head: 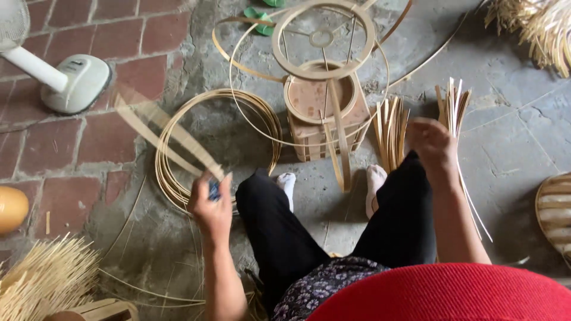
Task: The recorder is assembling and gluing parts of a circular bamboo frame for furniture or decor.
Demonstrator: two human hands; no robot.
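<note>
My left hand (209, 205) is closed around flat bamboo strips (160, 134) that fan up and to the left, blurred with motion; a small dark object shows between the fingers. My right hand (433, 145) reaches over my right knee, next to upright bundles of bent bamboo strips (391, 128), and whether it holds any I cannot tell. A round bamboo frame (324, 38) with rings and ribs stands on a wooden stool (321, 119) in front of my feet. A coil of bamboo hoops (178, 160) lies on the floor at left.
A white fan base (74, 83) stands at the upper left on the brick floor. Bundles of thin bamboo sticks (44, 279) lie at the lower left and at the top right. An orange round object (12, 208) sits at the left edge, a woven piece (553, 214) at right.
</note>
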